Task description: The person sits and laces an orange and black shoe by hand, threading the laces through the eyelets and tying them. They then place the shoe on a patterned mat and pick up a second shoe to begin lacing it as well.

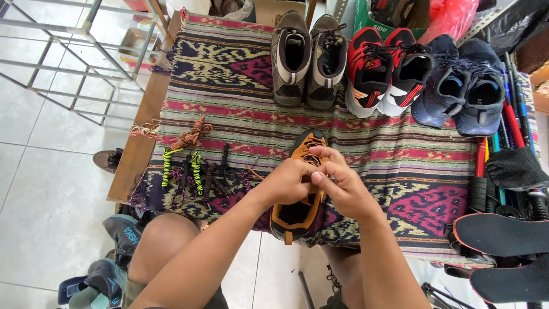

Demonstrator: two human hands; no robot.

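Nearest us, our bare knees show below the table edge, with worn sneakers (pixel 108 269) on the tiled floor to the left. Just past them our two hands meet over an orange shoe (pixel 299 194), which lies on the woven cloth (pixel 240 97) with its heel at the near edge and its toe pointing away. Our left hand (pixel 289 182) is curled over the middle of the shoe, fingers bent down onto the lacing area. Our right hand (pixel 337 183) presses in against it from the right, its fingertips (pixel 318 153) pinched together above the tongue; whether they hold a lace we cannot tell, since the hands cover that spot.

To the left of the shoe, loose laces (pixel 197 171) lie in a row on the cloth: yellow-green, black, dark brown. Just beyond them sits a coiled orange-brown lace (pixel 191 136). At the right edge, black insoles (pixel 503 234) and a bundle of red and blue tools (pixel 509 120) lie beside the cloth.

Farthest off, three pairs stand along the back of the cloth: grey-brown shoes (pixel 309 57), then red and black trainers (pixel 386 68), then navy trainers (pixel 466 86), each pair touching the next. A metal frame (pixel 86 51) stands on the floor at upper left.
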